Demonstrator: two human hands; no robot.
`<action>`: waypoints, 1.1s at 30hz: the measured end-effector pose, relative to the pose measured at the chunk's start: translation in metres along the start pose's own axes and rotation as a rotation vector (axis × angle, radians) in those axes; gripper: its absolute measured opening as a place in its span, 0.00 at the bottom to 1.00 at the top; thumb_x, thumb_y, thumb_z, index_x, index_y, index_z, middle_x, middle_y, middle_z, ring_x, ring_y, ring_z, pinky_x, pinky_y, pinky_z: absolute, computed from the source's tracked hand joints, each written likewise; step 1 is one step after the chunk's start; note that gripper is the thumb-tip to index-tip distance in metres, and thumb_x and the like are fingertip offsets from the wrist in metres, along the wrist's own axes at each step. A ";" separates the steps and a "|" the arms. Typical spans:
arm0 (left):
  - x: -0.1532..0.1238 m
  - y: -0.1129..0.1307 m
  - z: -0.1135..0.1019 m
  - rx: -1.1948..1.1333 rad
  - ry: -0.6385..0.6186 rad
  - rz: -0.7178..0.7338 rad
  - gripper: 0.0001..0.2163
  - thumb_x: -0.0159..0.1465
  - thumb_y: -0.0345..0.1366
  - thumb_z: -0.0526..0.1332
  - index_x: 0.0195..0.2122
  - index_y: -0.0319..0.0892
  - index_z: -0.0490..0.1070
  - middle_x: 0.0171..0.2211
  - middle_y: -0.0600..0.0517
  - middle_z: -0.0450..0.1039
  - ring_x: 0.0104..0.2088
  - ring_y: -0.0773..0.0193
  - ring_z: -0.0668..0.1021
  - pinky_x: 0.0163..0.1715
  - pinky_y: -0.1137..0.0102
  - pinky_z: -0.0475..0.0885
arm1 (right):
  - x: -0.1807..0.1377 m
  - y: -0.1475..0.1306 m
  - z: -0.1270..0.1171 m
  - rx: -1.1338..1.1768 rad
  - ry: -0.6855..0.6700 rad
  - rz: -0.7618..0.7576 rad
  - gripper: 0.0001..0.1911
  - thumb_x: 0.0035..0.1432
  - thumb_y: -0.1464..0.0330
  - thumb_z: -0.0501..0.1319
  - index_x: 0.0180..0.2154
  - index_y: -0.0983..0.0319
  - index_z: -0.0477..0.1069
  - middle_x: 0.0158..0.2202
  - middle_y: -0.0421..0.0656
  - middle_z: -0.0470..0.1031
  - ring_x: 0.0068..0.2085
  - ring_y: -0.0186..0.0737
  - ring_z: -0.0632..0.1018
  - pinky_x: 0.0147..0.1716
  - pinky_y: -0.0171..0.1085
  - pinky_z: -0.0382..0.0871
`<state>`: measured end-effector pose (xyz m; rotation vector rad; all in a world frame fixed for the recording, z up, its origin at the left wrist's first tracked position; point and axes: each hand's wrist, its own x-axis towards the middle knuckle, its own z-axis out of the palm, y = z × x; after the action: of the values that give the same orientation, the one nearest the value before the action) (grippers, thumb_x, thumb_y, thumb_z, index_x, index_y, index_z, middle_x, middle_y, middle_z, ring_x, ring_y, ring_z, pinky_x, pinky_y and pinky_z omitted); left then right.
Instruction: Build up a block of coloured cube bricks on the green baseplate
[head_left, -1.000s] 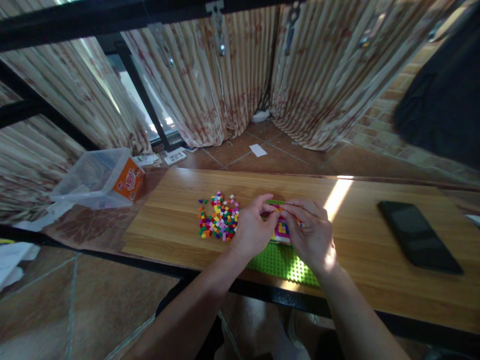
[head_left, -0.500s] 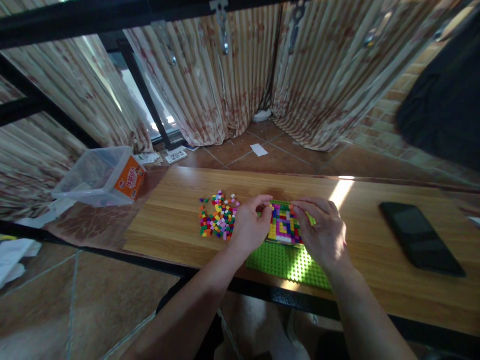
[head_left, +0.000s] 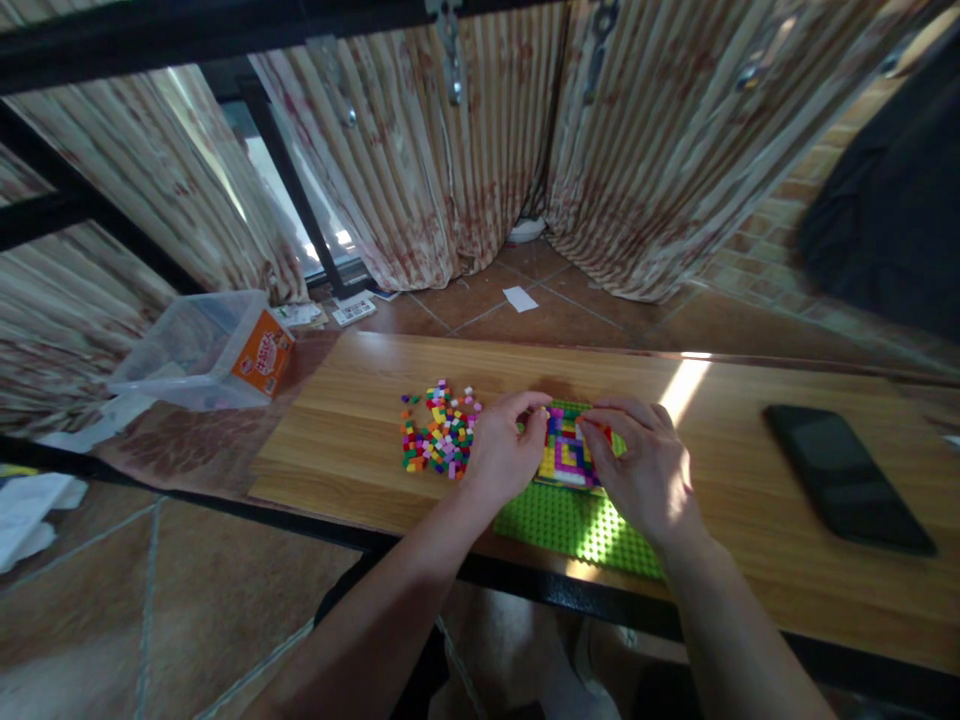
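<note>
A green studded baseplate [head_left: 570, 525] lies at the near edge of the wooden table [head_left: 352, 440]. On its far half sits a flat pattern of small coloured bricks [head_left: 564, 455] in pink, yellow, purple and white. My left hand [head_left: 504, 452] rests at the pattern's left edge, fingers curled with thumb and forefinger pinched together. My right hand [head_left: 645, 470] is at the pattern's right edge, fingertips pinched on a small brick there. A pile of loose coloured bricks [head_left: 441, 440] lies just left of my left hand.
A black phone [head_left: 847, 478] lies on the table to the right. A clear plastic box [head_left: 199, 352] with an orange label stands at the left on a patterned cloth. Curtains hang behind the table, and a sunlit strip [head_left: 679, 385] crosses the wood.
Both hands were joined over the pattern a second ago. They have moved apart to its two sides, which uncovers the coloured bricks between them.
</note>
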<state>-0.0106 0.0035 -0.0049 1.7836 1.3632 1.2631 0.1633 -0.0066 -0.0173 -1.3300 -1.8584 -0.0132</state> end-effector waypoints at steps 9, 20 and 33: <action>-0.002 0.003 -0.001 0.074 -0.066 0.095 0.11 0.65 0.25 0.56 0.39 0.41 0.78 0.38 0.49 0.81 0.42 0.62 0.80 0.47 0.65 0.74 | 0.001 0.000 0.001 -0.001 0.013 -0.001 0.07 0.63 0.67 0.60 0.35 0.57 0.78 0.41 0.45 0.78 0.43 0.46 0.76 0.47 0.49 0.72; -0.007 0.003 0.003 0.371 -0.180 0.190 0.15 0.67 0.28 0.53 0.47 0.45 0.78 0.40 0.49 0.78 0.44 0.59 0.77 0.52 0.57 0.63 | 0.001 -0.001 0.003 0.028 0.025 0.022 0.06 0.62 0.67 0.61 0.35 0.57 0.77 0.40 0.45 0.78 0.44 0.46 0.77 0.46 0.49 0.73; -0.007 0.003 0.003 0.430 -0.239 0.207 0.17 0.68 0.28 0.53 0.52 0.46 0.76 0.40 0.49 0.75 0.43 0.59 0.75 0.52 0.56 0.61 | 0.001 0.002 0.002 -0.014 0.000 0.035 0.08 0.62 0.66 0.60 0.35 0.58 0.78 0.44 0.48 0.78 0.46 0.49 0.77 0.48 0.52 0.72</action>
<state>-0.0067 -0.0035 -0.0056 2.3358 1.4140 0.8560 0.1633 -0.0042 -0.0190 -1.3719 -1.8379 -0.0077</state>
